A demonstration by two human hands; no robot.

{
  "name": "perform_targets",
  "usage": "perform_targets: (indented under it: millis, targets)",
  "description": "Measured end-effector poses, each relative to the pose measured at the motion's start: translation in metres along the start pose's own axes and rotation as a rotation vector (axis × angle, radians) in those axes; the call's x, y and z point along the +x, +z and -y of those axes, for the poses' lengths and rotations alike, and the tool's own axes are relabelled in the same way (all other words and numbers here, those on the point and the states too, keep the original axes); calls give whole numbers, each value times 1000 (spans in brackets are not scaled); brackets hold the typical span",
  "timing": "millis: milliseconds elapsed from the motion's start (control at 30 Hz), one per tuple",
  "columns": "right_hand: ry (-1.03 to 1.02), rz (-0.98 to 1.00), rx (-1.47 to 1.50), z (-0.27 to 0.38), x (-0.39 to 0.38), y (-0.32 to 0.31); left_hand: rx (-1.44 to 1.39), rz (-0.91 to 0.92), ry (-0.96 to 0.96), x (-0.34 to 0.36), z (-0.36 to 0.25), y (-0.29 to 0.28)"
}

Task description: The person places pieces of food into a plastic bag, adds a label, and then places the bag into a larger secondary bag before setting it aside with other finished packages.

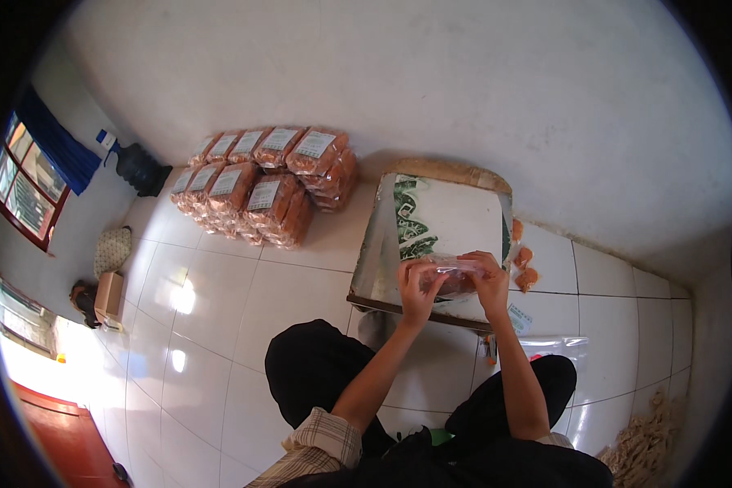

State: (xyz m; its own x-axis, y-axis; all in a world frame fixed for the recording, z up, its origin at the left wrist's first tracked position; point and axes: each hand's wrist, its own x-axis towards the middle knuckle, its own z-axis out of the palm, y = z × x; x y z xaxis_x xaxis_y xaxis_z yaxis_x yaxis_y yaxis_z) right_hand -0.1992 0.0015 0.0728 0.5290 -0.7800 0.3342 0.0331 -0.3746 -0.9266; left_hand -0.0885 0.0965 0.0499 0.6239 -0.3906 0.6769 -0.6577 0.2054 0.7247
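Observation:
A clear plastic bag [454,281] with reddish-brown contents is held between my two hands, over the near edge of a low table [455,213]. My left hand [419,286] grips the bag's left end, thumb toward its middle. At the other end my right hand [490,285] pinches the plastic with thumb and fingers. The bag's top film looks loose and wrinkled. What exactly lies inside is too blurred to tell. A white board with a green pattern covers much of the tabletop beyond the bag.
Stacked orange-brown packages [275,191] with white labels stand by the wall, left of the table. Small orange pieces [526,278] lie on its right. Clear plastic sheets [565,348] and a printed label [519,320] are near my right knee. A tan tangled pile [644,447] sits lower right.

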Motion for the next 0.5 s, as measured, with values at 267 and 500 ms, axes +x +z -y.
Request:
perform_targets:
  millis: [267,500]
  targets:
    - [13,-26,48,-3,-4,1,-29,144,170,4,-1,3]
    - [46,-49,13,-9,-6,-2,-161,131,107,2,-5,14]
